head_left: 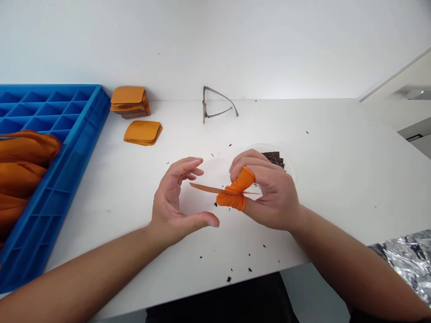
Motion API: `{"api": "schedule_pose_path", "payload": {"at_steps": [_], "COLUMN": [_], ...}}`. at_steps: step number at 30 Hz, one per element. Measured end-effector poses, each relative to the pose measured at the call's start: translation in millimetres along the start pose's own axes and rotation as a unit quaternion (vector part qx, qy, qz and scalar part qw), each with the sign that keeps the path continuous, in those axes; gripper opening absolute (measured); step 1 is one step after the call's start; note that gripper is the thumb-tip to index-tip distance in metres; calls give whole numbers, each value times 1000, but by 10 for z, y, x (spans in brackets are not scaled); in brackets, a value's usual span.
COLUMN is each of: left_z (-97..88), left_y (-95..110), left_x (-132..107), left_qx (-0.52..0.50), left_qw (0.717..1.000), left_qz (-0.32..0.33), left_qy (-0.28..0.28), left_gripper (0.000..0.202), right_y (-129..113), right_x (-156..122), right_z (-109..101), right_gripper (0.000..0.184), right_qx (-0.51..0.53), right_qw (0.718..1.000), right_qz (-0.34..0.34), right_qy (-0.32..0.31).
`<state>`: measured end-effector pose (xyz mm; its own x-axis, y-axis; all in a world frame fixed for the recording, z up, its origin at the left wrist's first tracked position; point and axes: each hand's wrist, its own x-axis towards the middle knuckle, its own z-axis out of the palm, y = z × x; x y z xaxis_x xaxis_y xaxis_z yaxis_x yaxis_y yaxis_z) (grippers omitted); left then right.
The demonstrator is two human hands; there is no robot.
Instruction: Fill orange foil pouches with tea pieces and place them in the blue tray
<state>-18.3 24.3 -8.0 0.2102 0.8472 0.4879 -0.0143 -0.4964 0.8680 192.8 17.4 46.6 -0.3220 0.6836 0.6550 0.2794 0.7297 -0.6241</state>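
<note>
Handling one orange paper piece (pixel 205 188): right hand (pixel 278 188) grasping, left hand (pixel 168 197) unloaded.

From where I stand, the clear dish (pixel 291 169) is the reference point; the paper piece is held edge-on, just left of it and above the table (pixel 340 184); the right hand, partly over the dish, pinches the piece between thumb and forefinger, both in orange finger covers (pixel 247 179); the left hand, farther left, is spread and grasps nothing, curved around the free end with no clear contact; dark strips (pixel 274 157) lie in the dish; two orange stacks (pixel 129 96) (pixel 142 132) sit beyond it to the left; the step in hand appears to be positioning the piece between the hands; the next move probably calls for a light left-hand grip on the free end, the right pinch kept steady.
</note>
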Motion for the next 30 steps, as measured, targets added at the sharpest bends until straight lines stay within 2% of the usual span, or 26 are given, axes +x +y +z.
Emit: {"api": "schedule_pose_path", "payload": {"at_steps": [3, 8, 12, 19, 22, 26, 30], "left_z": [2, 9, 20, 19, 29, 71, 77], "left_y": [-9, 2, 41, 54, 45, 90, 149], "left_x": [-8, -16, -5, -11, -19, 7, 61], "left_qx": [5, 17, 25, 34, 10, -83, -107], "left_qw": [1000, 1000, 1000, 998, 996, 974, 953], "left_qz": [1, 1, 0, 17, -11, -84, -100], "left_qy": [-3, -7, -18, -40, -87, -193, -266], "left_gripper": [82, 75, 69, 69, 73, 78, 89], "right_y": [11, 33, 56, 78, 70, 36, 11], "right_x": [-10, -33, -42, -56, -49, -33, -29], "right_z": [23, 22, 1, 3, 7, 4, -34], "right_gripper": [24, 13, 27, 33, 34, 37, 36], "right_qx": [7, 17, 27, 13, 4, -47, -93], "right_qw": [1000, 1000, 998, 999, 997, 989, 979], "right_qz": [-3, -6, -44, -22, -27, -41, -65], "right_qy": [9, 14, -22, -38, -75, -137, -170]}}
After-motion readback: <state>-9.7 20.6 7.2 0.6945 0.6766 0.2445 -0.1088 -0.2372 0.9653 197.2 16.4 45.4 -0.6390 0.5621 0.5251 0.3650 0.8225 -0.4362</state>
